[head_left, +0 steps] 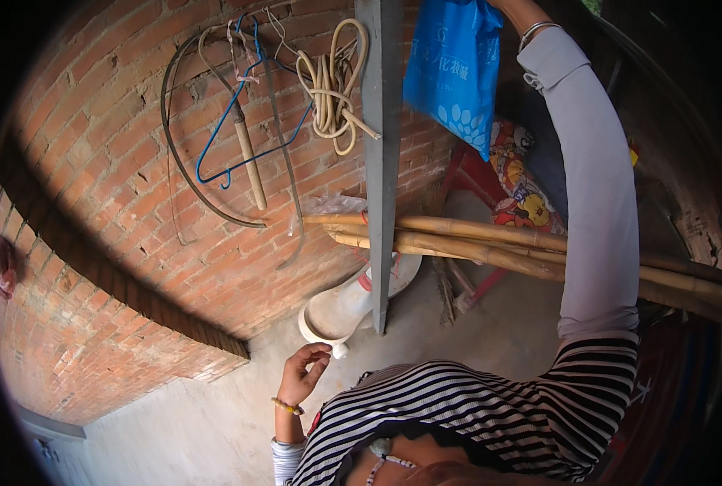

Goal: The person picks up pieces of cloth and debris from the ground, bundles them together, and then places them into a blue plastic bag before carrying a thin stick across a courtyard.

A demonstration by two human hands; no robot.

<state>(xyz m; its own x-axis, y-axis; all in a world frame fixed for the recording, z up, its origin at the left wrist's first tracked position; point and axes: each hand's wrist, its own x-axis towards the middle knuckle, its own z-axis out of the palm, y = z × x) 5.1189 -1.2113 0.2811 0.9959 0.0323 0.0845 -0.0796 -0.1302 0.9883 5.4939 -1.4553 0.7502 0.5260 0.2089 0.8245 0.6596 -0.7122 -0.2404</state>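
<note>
One blue bag, top cropped; right fingers out-of-frame, grip unclear; left fingers apart.

Blue hanger, coiled cord, bamboo poles, brick wall.

Orange-red brick wall, grey post, pale concrete floor.

The concrete floor bears what seems a white round-rimmed vessel.
</note>
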